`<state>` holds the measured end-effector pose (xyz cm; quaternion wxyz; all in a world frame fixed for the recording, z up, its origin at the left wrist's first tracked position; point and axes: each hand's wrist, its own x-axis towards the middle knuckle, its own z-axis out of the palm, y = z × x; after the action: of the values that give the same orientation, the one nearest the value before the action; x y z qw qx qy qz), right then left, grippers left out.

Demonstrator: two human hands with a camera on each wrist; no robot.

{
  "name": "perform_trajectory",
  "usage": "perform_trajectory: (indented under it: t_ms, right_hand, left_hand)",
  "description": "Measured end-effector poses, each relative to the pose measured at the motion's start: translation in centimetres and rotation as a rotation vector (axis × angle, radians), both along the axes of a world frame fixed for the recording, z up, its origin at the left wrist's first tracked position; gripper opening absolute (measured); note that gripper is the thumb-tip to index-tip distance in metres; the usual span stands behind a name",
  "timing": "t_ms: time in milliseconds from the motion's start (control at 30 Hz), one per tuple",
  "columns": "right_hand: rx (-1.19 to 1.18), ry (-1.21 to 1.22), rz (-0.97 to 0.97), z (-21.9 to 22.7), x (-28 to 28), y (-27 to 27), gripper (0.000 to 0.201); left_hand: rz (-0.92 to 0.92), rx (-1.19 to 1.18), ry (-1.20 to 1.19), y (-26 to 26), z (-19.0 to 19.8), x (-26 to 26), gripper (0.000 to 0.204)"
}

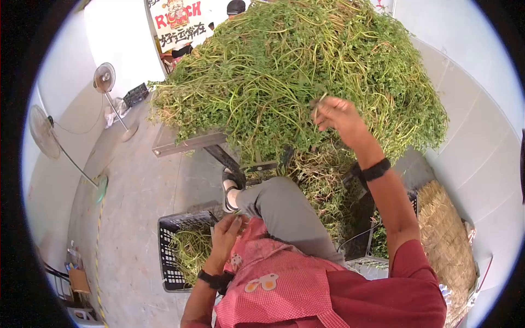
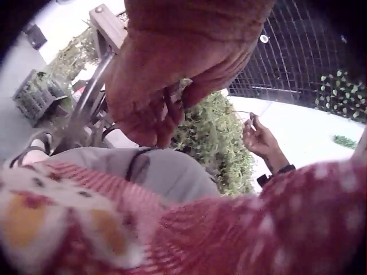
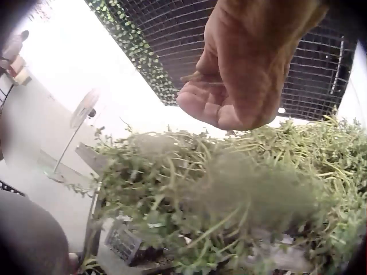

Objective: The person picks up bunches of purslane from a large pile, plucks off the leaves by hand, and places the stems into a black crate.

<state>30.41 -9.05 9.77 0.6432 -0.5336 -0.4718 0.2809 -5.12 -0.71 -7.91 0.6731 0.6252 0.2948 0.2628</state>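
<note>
Closest to my head camera, at the bottom of the frame, sits the red checked apron [image 1: 268, 273] over a grey trouser knee [image 1: 284, 210]. Just left of it my left hand [image 1: 225, 235] curls its fingers around a few green stems, above the black crate [image 1: 175, 249] with greens inside. Further up, right of centre, my right hand [image 1: 336, 117] pinches a stem at the edge of the big heap of greens [image 1: 284, 71] piled on the bench [image 1: 186, 143]. Two standing fans [image 1: 104, 79] wait at upper left.
</note>
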Motion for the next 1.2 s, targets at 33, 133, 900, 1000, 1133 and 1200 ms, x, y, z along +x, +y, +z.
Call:
perform_trajectory:
  t_ms: [33,133,900,1000,1133,1200]
  right_hand:
    - [0.001,0.004,-0.001,-0.3,-1.1,-0.3,0.023]
    - [0.004,-0.048,0.125,-1.6,-4.4,-0.7,0.022]
    - [0.241,-0.074,0.152,-11.9,-15.8,-1.0,0.013]
    - [0.105,0.175,0.178,-12.6,-15.4,-1.7,0.013]
    - [0.177,0.654,0.296,-12.0,-14.0,-2.2,0.011]
    - [0.170,0.675,0.316,-11.8,-13.9,-2.3,0.012]
  left_hand:
    - [-0.001,0.001,0.004,-0.2,0.9,0.5,0.025]
    - [-0.095,0.078,0.000,-1.6,3.8,2.0,0.029]
    - [-0.034,-0.488,-0.502,-2.6,5.2,5.2,0.015]
    - [0.040,-0.471,-0.473,-2.5,5.5,5.0,0.011]
    - [0.106,-0.389,-0.474,-1.0,5.2,4.0,0.014]
    - [0.102,-0.445,-0.578,-1.1,5.1,3.9,0.017]
